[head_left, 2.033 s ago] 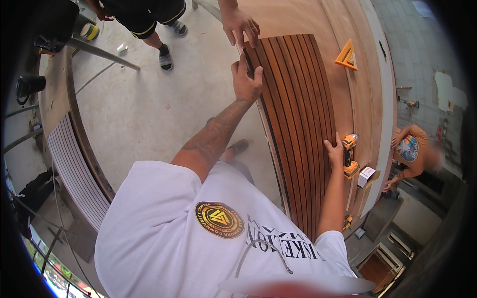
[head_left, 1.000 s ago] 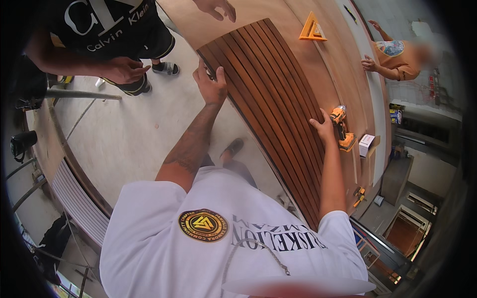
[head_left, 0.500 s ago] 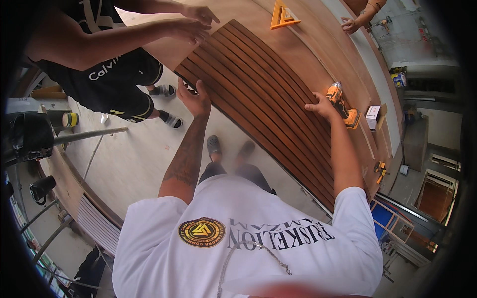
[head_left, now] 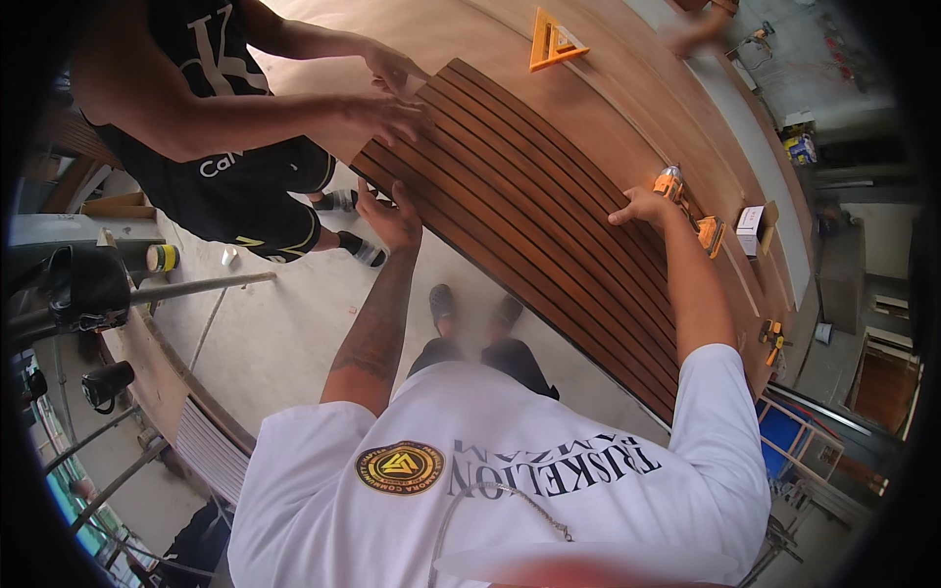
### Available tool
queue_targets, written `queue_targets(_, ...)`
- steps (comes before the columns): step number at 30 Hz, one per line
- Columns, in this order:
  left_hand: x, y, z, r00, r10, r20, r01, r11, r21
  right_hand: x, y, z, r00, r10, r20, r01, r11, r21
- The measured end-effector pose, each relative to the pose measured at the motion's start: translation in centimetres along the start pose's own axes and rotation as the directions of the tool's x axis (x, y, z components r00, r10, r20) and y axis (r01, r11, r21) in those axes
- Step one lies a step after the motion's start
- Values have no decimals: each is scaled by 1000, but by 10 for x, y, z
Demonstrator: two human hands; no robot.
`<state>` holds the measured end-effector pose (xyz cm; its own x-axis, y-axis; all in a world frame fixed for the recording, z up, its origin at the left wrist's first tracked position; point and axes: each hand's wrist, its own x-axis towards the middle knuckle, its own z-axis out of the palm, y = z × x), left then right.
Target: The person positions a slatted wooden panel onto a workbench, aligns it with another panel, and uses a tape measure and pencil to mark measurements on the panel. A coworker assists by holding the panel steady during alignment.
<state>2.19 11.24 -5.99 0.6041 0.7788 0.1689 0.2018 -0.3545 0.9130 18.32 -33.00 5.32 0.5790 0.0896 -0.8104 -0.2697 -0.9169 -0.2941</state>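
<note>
A brown slatted wood panel [head_left: 529, 211] with dark grooves lies slantwise in front of me, partly over a wide wooden board. My left hand [head_left: 392, 220] grips its near edge by the left end, with the thumb apart from the fingers. At the far edge, towards the right end, my right hand [head_left: 647, 208] holds the panel; some of its fingers are hidden. Just beyond that hand lies an orange cordless drill [head_left: 690, 211]. A co-worker's hand [head_left: 392, 120] rests on the panel's left end, and their other hand [head_left: 390, 67] is just past the corner.
An orange triangular square [head_left: 557, 44] lies on the board [head_left: 647, 118]. A small open box [head_left: 753, 230] and a yellow-black tool [head_left: 772, 341] are further right. The co-worker [head_left: 196, 108] stands at the left, near a metal pipe [head_left: 206, 286]. Another person's arm [head_left: 701, 31] reaches in at the far right.
The co-worker's near hand has come down onto the panel's left end. My hands keep their places on the panel. The whole view has shifted slightly.
</note>
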Motion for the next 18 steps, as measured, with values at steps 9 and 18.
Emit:
queue_targets(9,-2,-3,3,999,39,-20,-38,999,29,6,6,-2,1000,-16,16,15,998,63)
queue_targets(18,-2,2,1,999,-46,1,46,999,-22,9,8,0,1000,-21,8,21,999,40)
